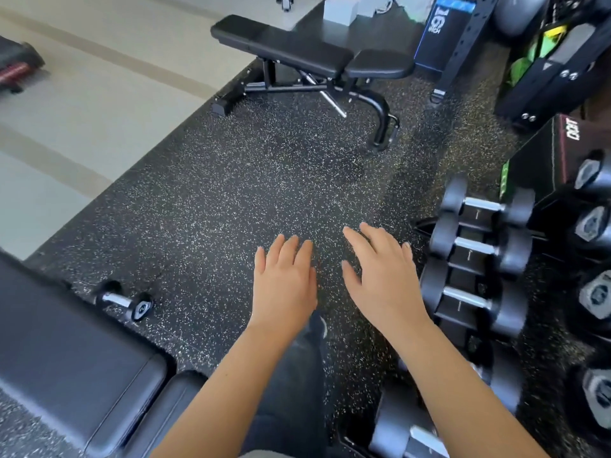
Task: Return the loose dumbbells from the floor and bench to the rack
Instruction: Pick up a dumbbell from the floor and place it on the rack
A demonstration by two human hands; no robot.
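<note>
left hand (284,285), right hand (385,280) hovering spread, empty, likely ready for pickup | dumbbell (124,304) lying at 8 o'clock | rack (469,257) at 3

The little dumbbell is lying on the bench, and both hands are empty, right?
Not quite. The little dumbbell lies on the floor, next to the bench, not on it. The head view shows this. The left hand and right hand are indeed empty.
</note>
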